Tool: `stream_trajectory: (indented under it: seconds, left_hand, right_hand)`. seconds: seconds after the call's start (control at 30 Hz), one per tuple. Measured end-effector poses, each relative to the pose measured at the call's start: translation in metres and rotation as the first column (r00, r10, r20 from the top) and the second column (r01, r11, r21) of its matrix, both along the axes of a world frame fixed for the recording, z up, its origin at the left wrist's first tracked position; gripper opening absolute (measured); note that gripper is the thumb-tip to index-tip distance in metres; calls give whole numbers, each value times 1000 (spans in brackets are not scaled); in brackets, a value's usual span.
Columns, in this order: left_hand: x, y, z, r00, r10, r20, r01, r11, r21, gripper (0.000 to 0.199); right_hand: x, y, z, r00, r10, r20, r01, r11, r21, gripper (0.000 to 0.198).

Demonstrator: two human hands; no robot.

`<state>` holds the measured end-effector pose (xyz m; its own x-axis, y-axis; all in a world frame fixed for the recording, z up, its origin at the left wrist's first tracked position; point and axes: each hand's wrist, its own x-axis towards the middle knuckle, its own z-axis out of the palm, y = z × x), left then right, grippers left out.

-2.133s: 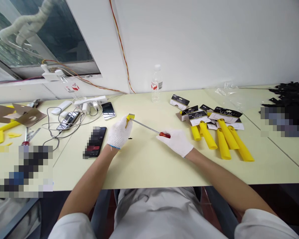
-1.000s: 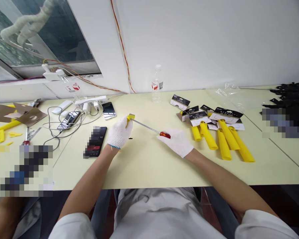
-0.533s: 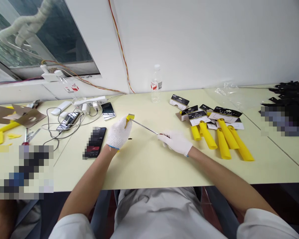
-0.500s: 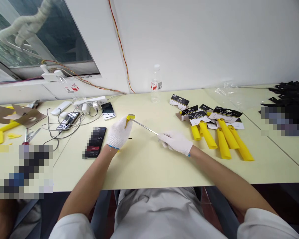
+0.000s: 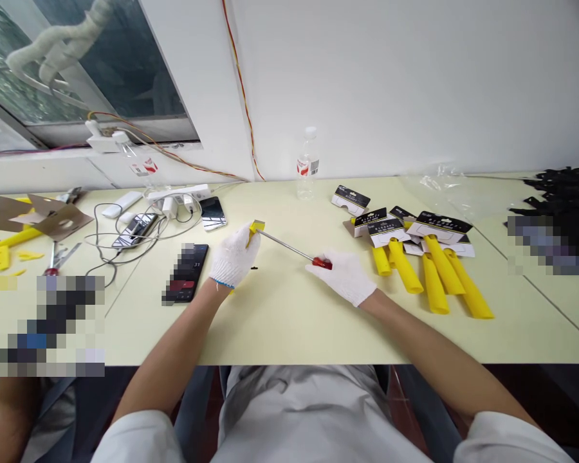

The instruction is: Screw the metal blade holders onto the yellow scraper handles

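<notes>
My left hand (image 5: 232, 258), in a white knit glove, is closed around a yellow scraper-like tool (image 5: 255, 227). Its head, with a small metal plate, sticks out above the fingers, and the rest is mostly hidden by the glove. My gloved right hand (image 5: 346, 278) grips a screwdriver (image 5: 322, 263) by its red handle. The thin metal shaft slants up to the left, with its tip at or very near the yellow head; contact cannot be made out for certain. A small black piece (image 5: 254, 267) lies on the table beside my left hand.
To the right lie several yellow handles (image 5: 405, 265) with black-and-white header cards, and a pile of black parts (image 5: 560, 193). A plastic bottle (image 5: 307, 167) stands by the wall. Phones (image 5: 189, 273), cables and a power strip (image 5: 183, 191) are at left, near a co-worker's arm (image 5: 12, 402).
My right hand has turned and shifted slightly, so the screwdriver's red handle now shows. The left hand still holds the yellow tool in nearly the same place. The camera view has shifted a little.
</notes>
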<state>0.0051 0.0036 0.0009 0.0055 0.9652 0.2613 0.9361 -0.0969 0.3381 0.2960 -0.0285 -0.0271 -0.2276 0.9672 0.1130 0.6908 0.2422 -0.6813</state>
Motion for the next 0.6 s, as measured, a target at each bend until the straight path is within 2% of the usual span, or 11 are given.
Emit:
stream_trajectory:
  seconds: [0.13,0.27,0.47,0.6]
  left_hand:
    - [1,-1,1,1000,-4,11,4,1000,11,14]
    - [2,-1,2,999,21,34,-22,1000,15,15]
    - [0,1,0,1000,20,16,-21,999,47,16]
    - [-2,2,-2,1000,10,17,-11,998,56,18]
  right_hand:
    - [2,0,-2,997,-1,72,-6,996,94,30]
    - [3,-1,-2,992,5,129,-14,997,71,33]
    - [3,1,1,997,78,18,-76,993,-93,45]
    - [6,1,5,983,133,-128,-161,954,-251,53]
